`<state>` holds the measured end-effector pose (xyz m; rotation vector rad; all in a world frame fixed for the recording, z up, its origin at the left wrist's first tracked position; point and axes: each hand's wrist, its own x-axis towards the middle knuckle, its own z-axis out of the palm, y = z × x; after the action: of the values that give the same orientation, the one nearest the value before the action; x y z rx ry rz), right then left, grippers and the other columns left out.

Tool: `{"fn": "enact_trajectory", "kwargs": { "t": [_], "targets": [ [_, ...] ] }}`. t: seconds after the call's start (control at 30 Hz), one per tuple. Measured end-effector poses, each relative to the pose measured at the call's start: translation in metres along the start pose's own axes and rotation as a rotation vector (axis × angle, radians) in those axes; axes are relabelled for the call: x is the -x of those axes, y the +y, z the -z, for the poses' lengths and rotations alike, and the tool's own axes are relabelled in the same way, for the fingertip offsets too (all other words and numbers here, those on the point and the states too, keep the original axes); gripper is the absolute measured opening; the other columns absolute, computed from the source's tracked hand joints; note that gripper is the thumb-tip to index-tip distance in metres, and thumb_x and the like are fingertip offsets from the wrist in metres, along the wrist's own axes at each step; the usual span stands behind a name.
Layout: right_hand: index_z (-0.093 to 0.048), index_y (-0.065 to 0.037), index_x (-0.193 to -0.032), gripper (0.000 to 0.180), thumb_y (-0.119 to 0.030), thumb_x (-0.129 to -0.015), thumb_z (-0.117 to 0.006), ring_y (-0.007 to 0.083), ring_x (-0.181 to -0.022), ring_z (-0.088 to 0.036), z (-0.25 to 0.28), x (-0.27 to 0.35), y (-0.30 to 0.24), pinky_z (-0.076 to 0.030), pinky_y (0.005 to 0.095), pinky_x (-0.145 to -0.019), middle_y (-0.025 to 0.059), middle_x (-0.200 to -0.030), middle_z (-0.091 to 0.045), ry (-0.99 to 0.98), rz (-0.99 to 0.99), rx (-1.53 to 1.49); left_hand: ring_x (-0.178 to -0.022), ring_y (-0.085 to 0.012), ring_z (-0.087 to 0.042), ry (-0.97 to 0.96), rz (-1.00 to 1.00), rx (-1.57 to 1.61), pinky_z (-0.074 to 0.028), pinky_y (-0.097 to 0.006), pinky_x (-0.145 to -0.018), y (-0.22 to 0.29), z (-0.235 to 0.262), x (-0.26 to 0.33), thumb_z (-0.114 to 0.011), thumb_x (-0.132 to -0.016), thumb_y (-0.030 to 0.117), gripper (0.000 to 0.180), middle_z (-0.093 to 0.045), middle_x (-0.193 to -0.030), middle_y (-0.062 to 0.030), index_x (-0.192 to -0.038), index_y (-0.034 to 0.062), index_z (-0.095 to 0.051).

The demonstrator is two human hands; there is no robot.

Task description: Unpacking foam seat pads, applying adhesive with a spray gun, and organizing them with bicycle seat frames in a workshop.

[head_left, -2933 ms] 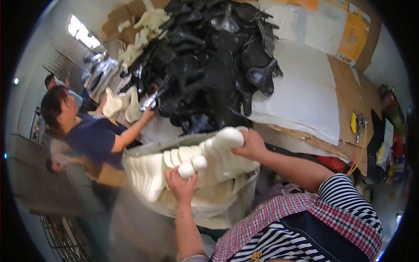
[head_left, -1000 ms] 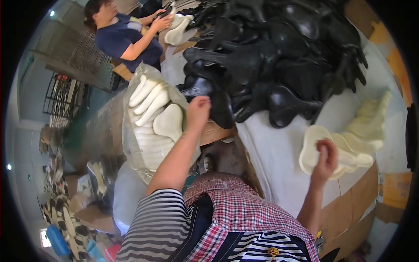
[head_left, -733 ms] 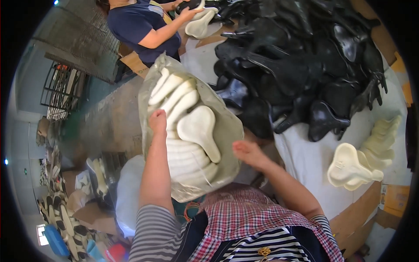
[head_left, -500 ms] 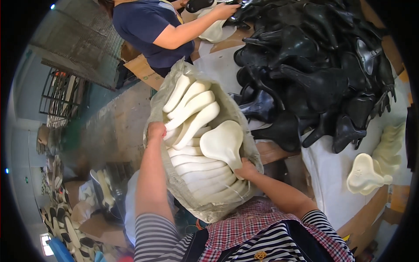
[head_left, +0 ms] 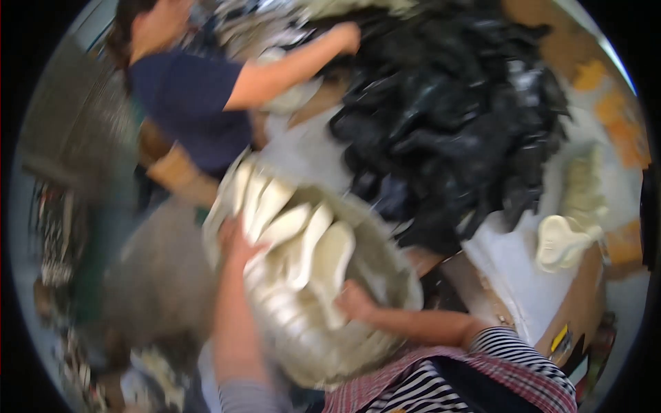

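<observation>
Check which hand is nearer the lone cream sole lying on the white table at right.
Right. The right hand rests in the clear bag of cream soles, on the side toward the lone cream sole. The left hand grips the bag's far edge, farther away.

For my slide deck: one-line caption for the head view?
Both hands, left hand and right hand, grip a clear bag of cream moulded pieces.

Black pile (head_left: 454,131) and co-worker's arm (head_left: 289,65) close above the bag (head_left: 310,303); bare white tabletop (head_left: 513,261) at right.
</observation>
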<state>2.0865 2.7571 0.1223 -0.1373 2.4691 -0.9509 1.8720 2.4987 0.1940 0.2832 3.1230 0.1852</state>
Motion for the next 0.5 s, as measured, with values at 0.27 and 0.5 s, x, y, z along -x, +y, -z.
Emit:
{"fn": "enact_trajectory", "kwargs": {
  "t": [0.27, 0.5],
  "targets": [
    [-0.054, 0.001, -0.101, 0.056, -0.052, -0.084, -0.055, 0.016, -0.051, -0.057, 0.085, -0.003, -0.047, -0.048, 0.0289, -0.044, 0.0095, -0.083, -0.06, -0.29, -0.197, -0.777, -0.129, -0.0401, -0.029, -0.066, 0.193, 0.14, -0.027, -0.05, -0.104, -0.01, 0.019, 0.025, -0.083, -0.053, 0.04, 0.093, -0.032, -0.139, -0.0231, -0.13, 0.0082, -0.041],
    [-0.045, -0.005, -0.124, 0.048, -0.027, -0.085, -0.064, 0.0125, -0.077, -0.056, 0.234, 0.004, 0.068, -0.049, 0.0272, -0.067, 0.0067, -0.095, -0.058, 0.684, 0.127, -0.752, -0.134, -0.0323, -0.025, 0.219, 0.191, 0.493, -0.022, -0.043, -0.109, 0.115, 0.072, 0.014, -0.077, -0.066, 0.028, 0.087, -0.03, -0.143, -0.0189, -0.138, 0.0066, -0.033]
  ]
}}
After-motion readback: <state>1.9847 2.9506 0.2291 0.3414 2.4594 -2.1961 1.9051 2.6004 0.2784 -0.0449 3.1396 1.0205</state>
